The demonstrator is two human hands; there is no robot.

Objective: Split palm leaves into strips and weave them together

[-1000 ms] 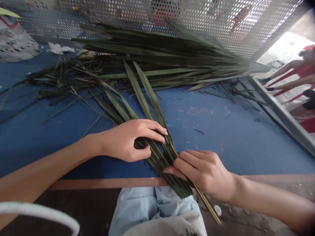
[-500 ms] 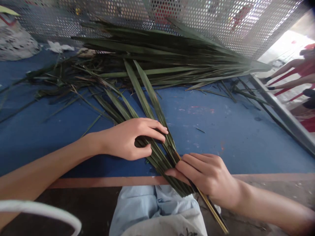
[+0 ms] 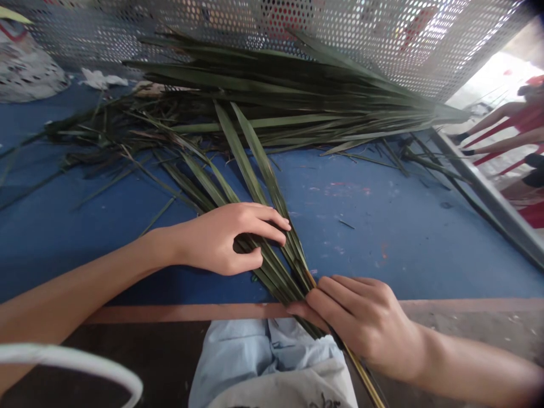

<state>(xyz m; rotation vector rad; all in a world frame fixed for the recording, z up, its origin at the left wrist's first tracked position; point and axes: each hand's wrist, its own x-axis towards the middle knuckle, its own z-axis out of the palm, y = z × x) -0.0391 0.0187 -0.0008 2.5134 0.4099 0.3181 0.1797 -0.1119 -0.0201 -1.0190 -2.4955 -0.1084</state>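
A fan of long green palm leaf strips slants across the table's near edge, its tips pointing up and left. My left hand lies over the middle of the strips, fingers stretched and thumb apart, resting on them without closing. My right hand is wrapped around the lower end of the bunch, thumb on the left side. Below that hand a thin yellowish-brown stalk sticks out past the table edge. The strips inside my right hand are hidden by its fingers.
A large pile of palm leaves lies along a perforated metal panel at the back of the blue table. Leaf scraps are heaped at the left. A white curved bar crosses the lower left corner. People's legs show at far right.
My right hand has slid slightly down and right along the bunch, towards the stalk end. My left hand has stayed in place on the strips.
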